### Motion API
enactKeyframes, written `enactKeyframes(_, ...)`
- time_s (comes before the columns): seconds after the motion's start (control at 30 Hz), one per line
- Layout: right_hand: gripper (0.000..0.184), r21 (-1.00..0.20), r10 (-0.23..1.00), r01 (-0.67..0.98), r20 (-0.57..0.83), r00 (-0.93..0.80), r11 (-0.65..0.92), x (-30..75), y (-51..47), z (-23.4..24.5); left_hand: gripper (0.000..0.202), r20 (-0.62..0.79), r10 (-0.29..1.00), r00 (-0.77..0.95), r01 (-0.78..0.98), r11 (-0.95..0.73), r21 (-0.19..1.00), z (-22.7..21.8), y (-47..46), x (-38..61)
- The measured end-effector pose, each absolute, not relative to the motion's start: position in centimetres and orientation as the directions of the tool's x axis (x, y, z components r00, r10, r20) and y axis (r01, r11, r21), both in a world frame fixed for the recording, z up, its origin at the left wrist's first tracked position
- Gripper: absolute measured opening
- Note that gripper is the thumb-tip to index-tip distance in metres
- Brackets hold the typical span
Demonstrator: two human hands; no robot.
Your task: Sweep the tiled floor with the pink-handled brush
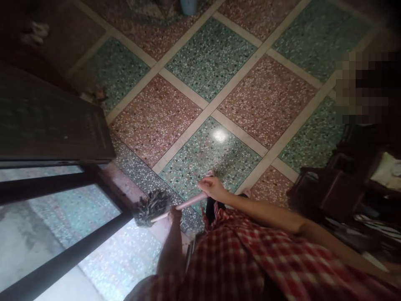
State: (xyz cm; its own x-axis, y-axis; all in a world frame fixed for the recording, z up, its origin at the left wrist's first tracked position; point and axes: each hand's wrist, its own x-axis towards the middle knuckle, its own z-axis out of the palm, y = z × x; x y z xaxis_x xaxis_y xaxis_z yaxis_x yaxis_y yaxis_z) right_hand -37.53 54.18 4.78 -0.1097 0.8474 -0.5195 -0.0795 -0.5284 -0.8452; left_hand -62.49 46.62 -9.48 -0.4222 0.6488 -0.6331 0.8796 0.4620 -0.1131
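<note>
A string mop with a pale pink handle (193, 201) lies slantwise across the front of my body in the head view. Its shaggy grey head (153, 205) is by the doorway at the lower left. My left hand (174, 213) is closed round the handle close to the mop head. Farther up, at the handle's top end, my right hand (213, 188) grips it with bent fingers. Whether the strands touch the floor or hang just above it, I cannot tell.
A dark barred door or gate (94, 188) stands at the left, beside a dark wooden panel (53, 117). Red and green terrazzo tiles (213, 58) cover the floor. Dark wooden furniture (338, 188) is at the right, below a blurred-out person (366, 90). A blue bucket (189, 6) shows at the top.
</note>
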Motion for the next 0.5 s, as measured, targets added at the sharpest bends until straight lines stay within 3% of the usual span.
enactKeyframes(0.13,0.039,-0.922,0.925,-0.076,-0.38,0.001,-0.379,-30.4,52.4,8.5,0.024,-0.529,0.739,-0.416,0.877,0.481,-0.018,-10.4,45.8,-55.4)
enactKeyframes(0.3,0.036,-0.977,0.946,0.077,-0.17,0.275,-0.198,-14.8,44.2,15.0,0.021,-0.414,0.883,-0.221,0.911,0.338,0.235,-11.1,46.8,-40.5)
enactKeyframes(0.4,0.026,-0.955,0.867,0.237,-0.038,0.497,-0.177,-8.0,34.8,17.2,0.018,-0.355,0.935,-0.007,0.894,0.165,0.417,-11.0,46.9,-30.1)
enactKeyframes(0.5,0.017,-0.913,0.701,0.321,0.057,0.711,-0.252,-4.3,25.5,17.7,0.015,-0.317,0.919,0.234,0.827,-0.017,0.561,-11.6,46.0,-18.9)
